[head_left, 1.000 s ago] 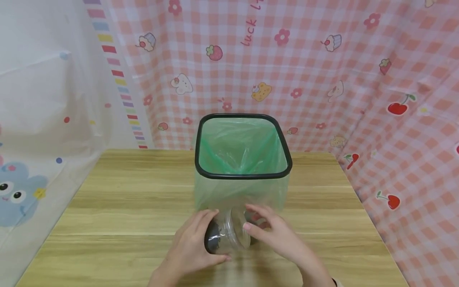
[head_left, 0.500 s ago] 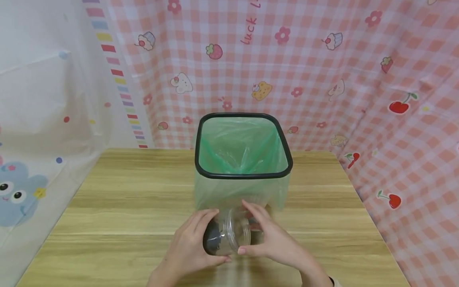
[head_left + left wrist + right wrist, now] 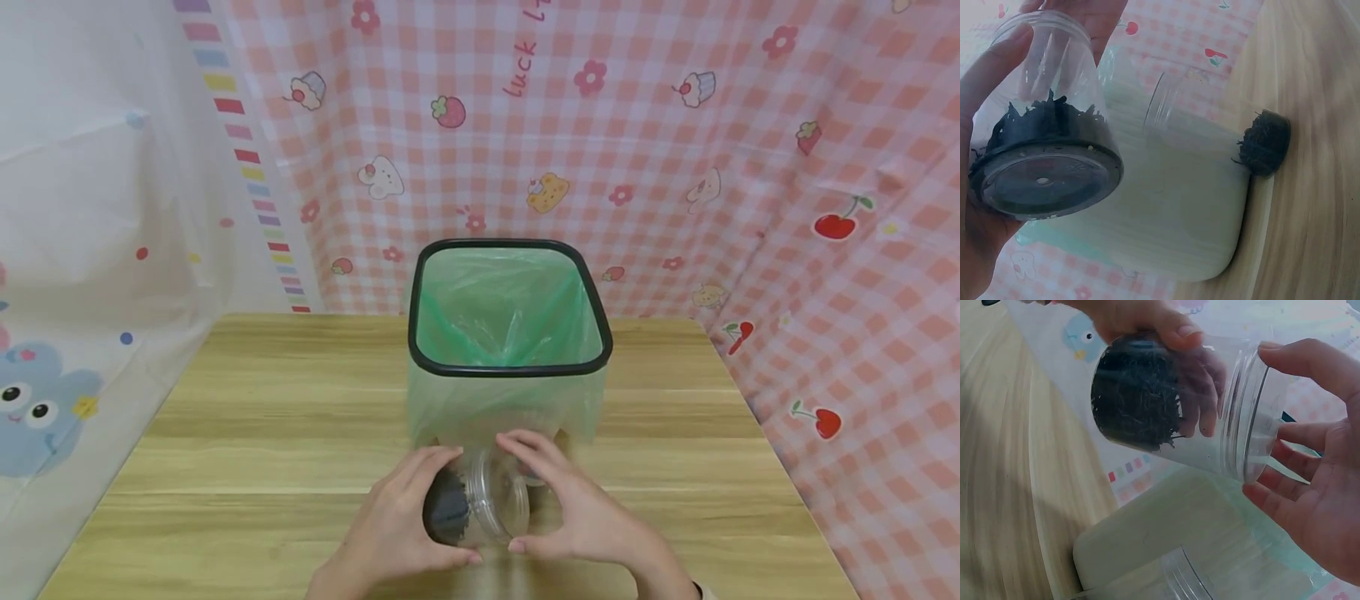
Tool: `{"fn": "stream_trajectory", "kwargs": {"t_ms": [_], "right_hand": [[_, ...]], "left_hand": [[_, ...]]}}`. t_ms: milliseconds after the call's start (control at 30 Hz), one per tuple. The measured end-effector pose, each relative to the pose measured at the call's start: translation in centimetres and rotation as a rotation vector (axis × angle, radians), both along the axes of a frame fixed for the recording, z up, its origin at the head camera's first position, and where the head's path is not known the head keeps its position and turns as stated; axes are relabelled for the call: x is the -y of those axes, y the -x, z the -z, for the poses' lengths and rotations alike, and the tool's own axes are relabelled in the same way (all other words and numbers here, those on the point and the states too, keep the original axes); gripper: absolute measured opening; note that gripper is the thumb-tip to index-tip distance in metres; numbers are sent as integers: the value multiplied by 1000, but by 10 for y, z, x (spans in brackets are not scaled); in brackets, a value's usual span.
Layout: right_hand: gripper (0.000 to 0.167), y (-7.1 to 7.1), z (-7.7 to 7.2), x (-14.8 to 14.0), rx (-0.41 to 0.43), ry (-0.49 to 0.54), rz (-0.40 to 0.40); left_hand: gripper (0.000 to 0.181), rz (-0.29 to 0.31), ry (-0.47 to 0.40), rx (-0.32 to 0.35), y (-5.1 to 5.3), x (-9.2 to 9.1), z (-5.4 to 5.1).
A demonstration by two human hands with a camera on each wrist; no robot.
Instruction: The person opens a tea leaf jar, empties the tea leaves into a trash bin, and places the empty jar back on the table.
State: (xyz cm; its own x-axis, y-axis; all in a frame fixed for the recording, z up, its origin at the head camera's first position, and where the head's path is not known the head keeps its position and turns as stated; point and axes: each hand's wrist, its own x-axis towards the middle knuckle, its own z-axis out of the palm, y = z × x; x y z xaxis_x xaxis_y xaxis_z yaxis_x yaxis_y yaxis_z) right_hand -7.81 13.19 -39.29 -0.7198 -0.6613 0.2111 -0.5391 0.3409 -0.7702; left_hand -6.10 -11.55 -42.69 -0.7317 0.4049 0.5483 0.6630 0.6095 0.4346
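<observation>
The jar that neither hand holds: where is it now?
In the left wrist view, the unheld jar stands right of centre on the table, in front of the bin and right of the held jar.

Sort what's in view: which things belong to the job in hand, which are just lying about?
In the job:
held clear jar, with dark contents
left hand, gripping its body
right hand, fingers around its rim end

Apparently just around:
bin, black-rimmed, green-lined
second jar, upright near the bin, untouched
wooden table
pink checked cloth
</observation>
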Motion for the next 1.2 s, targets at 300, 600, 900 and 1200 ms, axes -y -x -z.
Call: {"fn": "stream_trajectory", "kwargs": {"t_ms": [300,600,900,1200], "right_hand": [[78,-2,-6,3,190,107,113],[86,-8,-7,24,349,79,244],[91,-5,0,22,191,104,177],[99,-1,8,11,51,96,1]], "left_hand": [[99,-101,-1,-215,4,-2,3],[103,-107,27,-394,10,-5,6],[99,-83,36,-271,5,-1,7],[97,-28,16,-159,2,8,7]]}}
